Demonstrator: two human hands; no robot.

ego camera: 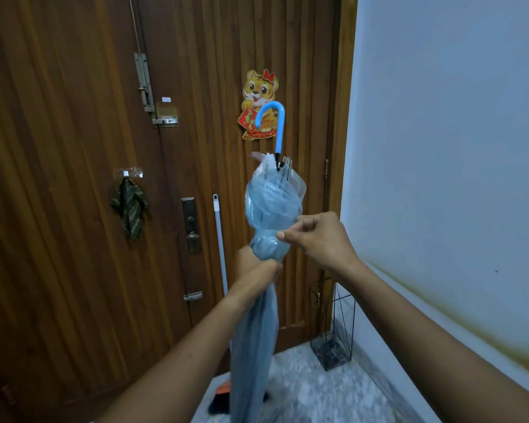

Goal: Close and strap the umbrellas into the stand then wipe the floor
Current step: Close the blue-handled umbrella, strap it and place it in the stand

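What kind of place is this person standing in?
Most likely a home's entryway: a wooden door with a bolt and a lock, a wire umbrella stand in the corner, and a tiger decoration on the door.

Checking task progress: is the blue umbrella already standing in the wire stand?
No, the left hand and right hand hold the umbrella up, apart from the wire stand by the wall.

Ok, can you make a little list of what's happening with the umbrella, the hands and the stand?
umbrella: closed, see-through blue, hooked handle pointing up
left hand: grips the umbrella round its middle
right hand: pinches the bunched canopy just above
stand: black wire, on the floor in the corner
cloth: hangs on the door
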